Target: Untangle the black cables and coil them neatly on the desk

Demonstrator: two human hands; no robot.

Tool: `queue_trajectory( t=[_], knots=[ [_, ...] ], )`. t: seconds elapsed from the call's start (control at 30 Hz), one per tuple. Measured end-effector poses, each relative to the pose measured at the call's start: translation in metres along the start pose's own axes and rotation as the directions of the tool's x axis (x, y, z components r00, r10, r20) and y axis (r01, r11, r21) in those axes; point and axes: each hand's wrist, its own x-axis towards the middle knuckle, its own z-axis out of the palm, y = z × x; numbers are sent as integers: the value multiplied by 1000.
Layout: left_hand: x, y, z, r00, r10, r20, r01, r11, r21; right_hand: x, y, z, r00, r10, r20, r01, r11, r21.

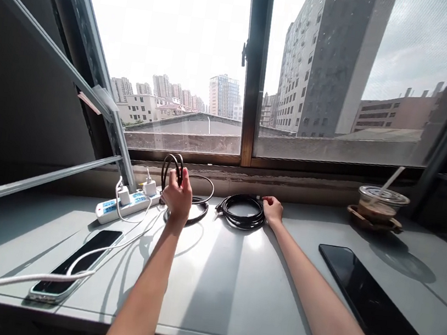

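Observation:
Raised above the back of the table, my left hand (178, 194) is closed around loops of black cable (166, 168). More of this cable runs down behind the hand to a coil (200, 217) lying on the tabletop. A second black cable (242, 225) lies coiled to the right, with a light-tipped plug at its left side. At that coil's upper right edge, my right hand (273, 210) pinches what looks like an end of the cable, with a small pale tip showing at the fingers. The fingers partly hide the pinched piece.
A white power strip (128, 207) with plugged-in chargers stands left, its white cords (112, 246) crossing over a phone (77, 263). At right lie a black tablet-like device (371, 299) and a lidded drink cup (382, 204) in a brown holder. Metal shelf bars (34, 180) rise at left; a window is behind.

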Motion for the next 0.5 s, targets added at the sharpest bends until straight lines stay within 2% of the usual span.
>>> queue_trajectory(
  t=[0.1, 0.23, 0.4, 0.5],
  knots=[
    [-10, 13, 2, 984, 122, 130, -127, 991, 31, -1, -3, -2, 1000, -1, 10, 1, 1000, -4],
    [-28, 25, 19, 913, 221, 344, -249, 968, 41, -4, -8, -5, 1000, 7, 25, -6, 1000, -28],
    [-48, 26, 43, 793, 214, 570, -314, 946, 82, -9, -14, -5, 997, 23, 74, -17, 997, -75],
    [-62, 23, 53, 727, 189, 660, -339, 935, 106, -10, -15, -5, 996, 33, 89, -25, 995, -92]
  ],
)
